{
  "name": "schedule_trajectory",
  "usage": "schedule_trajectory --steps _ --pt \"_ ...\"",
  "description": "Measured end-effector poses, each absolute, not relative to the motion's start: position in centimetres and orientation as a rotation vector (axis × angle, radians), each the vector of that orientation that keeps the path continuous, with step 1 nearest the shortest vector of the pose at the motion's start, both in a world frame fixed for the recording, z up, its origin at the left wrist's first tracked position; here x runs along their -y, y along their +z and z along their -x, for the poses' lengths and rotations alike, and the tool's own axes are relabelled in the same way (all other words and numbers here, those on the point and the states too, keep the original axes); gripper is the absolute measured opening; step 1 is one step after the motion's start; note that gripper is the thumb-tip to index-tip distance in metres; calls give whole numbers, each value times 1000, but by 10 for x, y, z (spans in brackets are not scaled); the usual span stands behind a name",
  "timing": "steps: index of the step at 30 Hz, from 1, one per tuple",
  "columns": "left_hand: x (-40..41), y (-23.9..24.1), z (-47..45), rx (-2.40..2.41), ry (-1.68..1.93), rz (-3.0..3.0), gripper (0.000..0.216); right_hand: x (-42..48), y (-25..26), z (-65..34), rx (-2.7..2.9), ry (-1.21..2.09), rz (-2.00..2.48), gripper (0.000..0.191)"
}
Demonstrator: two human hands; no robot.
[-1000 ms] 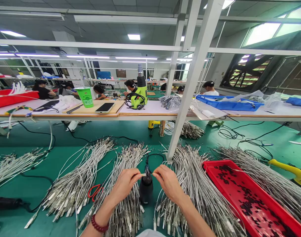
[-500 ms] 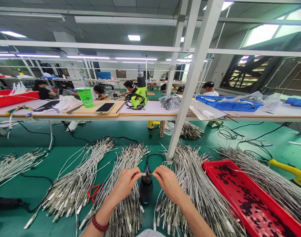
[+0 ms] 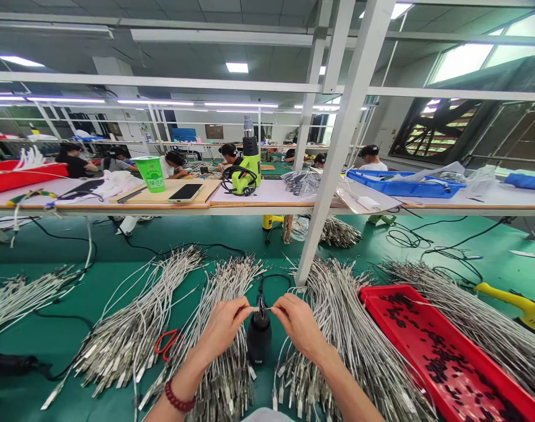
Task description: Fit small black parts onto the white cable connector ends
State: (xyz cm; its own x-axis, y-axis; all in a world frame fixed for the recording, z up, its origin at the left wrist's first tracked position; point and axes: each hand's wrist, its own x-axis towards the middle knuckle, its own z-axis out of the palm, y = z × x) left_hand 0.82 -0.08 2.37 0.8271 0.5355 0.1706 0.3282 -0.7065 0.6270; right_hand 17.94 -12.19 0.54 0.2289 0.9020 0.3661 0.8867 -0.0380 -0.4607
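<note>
My left hand (image 3: 225,321) and my right hand (image 3: 300,325) face each other at chest height, fingertips pinched. Between them a thin pale cable (image 3: 255,309) is stretched level, one part in each pinch; its fine detail is too small to make out. Just under it stands a black corded tool (image 3: 259,343) that looks like a heat gun, its narrow metal end below the cable. Whether the cable touches that end I cannot tell. Bundles of grey-white cables with metal plugs lie on both sides, a left bundle (image 3: 225,375) and a right bundle (image 3: 350,328).
A red tray (image 3: 464,381) of small black pieces sits at the right, beside a yellow tool (image 3: 508,302). Red-handled scissors (image 3: 164,346) lie at left. A slanted white post (image 3: 333,170) rises ahead to a shelf with a green heat gun (image 3: 249,164). People sit beyond.
Both hands keep their places, still pinching the cable above the black tool. Only a very slight shift of the whole view shows.
</note>
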Motion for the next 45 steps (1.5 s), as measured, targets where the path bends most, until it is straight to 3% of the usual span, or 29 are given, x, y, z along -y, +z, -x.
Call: schedule_trajectory --steps 19,25,45 --pt "3 27 -7 -626 457 -2354 26 126 5 -180 1589 60 1805 12" --pt "3 28 -6 -604 421 -2478 35 126 9 -181 1615 48 1808 13" --pt "4 28 -7 -596 456 -2374 24 124 5 -180 1576 47 1781 11"
